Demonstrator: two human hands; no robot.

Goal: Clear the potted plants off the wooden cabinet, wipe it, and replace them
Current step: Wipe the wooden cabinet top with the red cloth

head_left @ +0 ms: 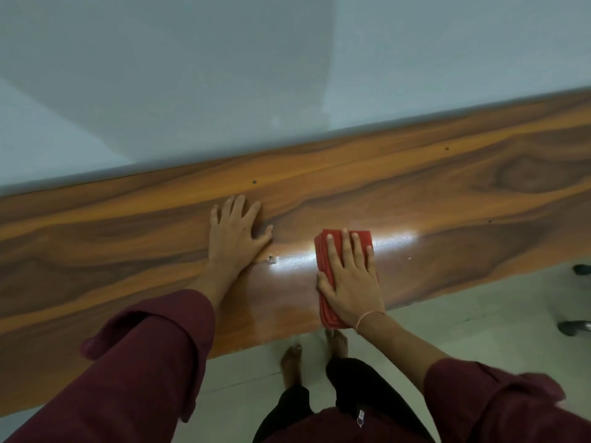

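view: head, the only one | mount: worn on the person's head | facing: forward and steeply down, rolled so the surface [415,193] runs from 8 o'clock to 2 o'clock | range: near, standing right over its front edge | field: wide-angle; wall [192,75] at 12 o'clock, floor [463,330] and bare feet [291,362] at 6 o'clock

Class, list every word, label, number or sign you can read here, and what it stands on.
No readable text.
A small white tag on the black trousers: mark too small and blurred to read.
Nothing written on the wooden cabinet, red cloth or wall.
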